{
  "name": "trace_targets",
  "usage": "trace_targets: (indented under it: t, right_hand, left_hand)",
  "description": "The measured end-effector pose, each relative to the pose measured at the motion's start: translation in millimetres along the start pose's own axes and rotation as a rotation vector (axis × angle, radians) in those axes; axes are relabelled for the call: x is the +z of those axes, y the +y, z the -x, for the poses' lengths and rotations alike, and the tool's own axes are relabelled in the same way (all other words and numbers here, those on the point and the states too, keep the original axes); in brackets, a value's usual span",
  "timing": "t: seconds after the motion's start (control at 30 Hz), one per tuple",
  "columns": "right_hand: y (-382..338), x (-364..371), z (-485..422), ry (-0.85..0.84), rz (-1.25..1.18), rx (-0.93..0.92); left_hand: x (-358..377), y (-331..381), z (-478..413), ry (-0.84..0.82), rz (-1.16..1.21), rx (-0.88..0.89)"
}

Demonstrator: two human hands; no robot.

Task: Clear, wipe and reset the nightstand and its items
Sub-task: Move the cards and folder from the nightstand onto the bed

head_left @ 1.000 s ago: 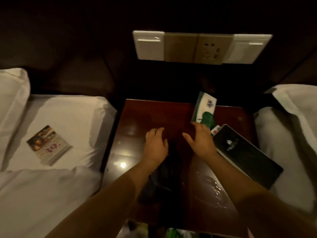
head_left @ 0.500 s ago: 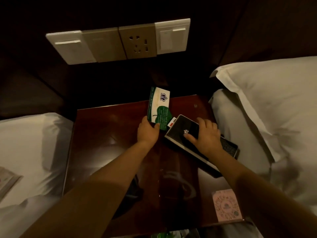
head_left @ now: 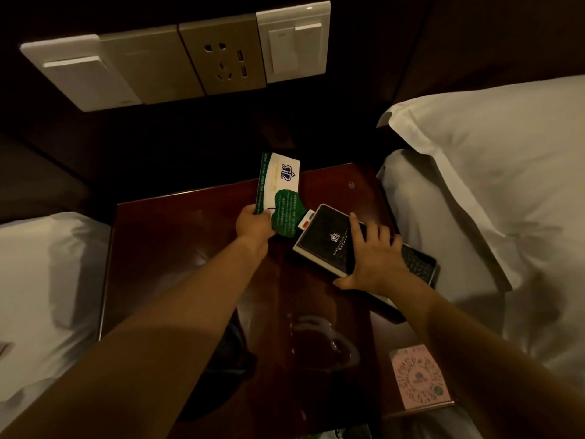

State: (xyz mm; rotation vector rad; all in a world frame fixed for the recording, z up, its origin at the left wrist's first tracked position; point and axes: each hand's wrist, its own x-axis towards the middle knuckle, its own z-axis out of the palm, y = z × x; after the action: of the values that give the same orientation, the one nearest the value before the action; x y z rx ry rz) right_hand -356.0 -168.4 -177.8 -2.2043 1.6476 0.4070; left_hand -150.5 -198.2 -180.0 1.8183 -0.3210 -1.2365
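Note:
The dark red nightstand (head_left: 177,248) stands between two beds. My left hand (head_left: 254,226) grips the lower edge of a green and white card (head_left: 280,188), which tilts up off the back of the top. My right hand (head_left: 372,261) lies spread over a black notepad holder (head_left: 329,239) with a crest, fingers on its right side and thumb at its near edge. Under it lies a dark textured folder (head_left: 418,267) that reaches the nightstand's right edge. A small red and white item (head_left: 304,221) peeks out at the holder's far corner.
A pink round-patterned card (head_left: 419,380) lies at the front right corner. A wall panel (head_left: 177,58) with switches, a socket and USB ports hangs above. White pillows flank the nightstand, one on the right (head_left: 493,172), one on the left (head_left: 41,280). A dark cloth (head_left: 228,369) shows under my left forearm.
My view swung right and came closer. My left hand took hold of the green and white card and tilted it up; my right hand moved onto the black notepad holder.

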Motion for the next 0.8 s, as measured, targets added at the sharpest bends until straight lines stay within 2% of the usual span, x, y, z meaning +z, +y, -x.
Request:
trace_targets:
  t: [0.3,0.8]
  right_hand:
    - [-8,8,11,0.086,0.009,-0.028]
    - [-15,12,13,0.107,0.08,-0.064]
  left_hand:
    - [-40,-5,21,0.056,0.001,0.025]
    - [-76,-31,57,0.106,0.019,-0.021]
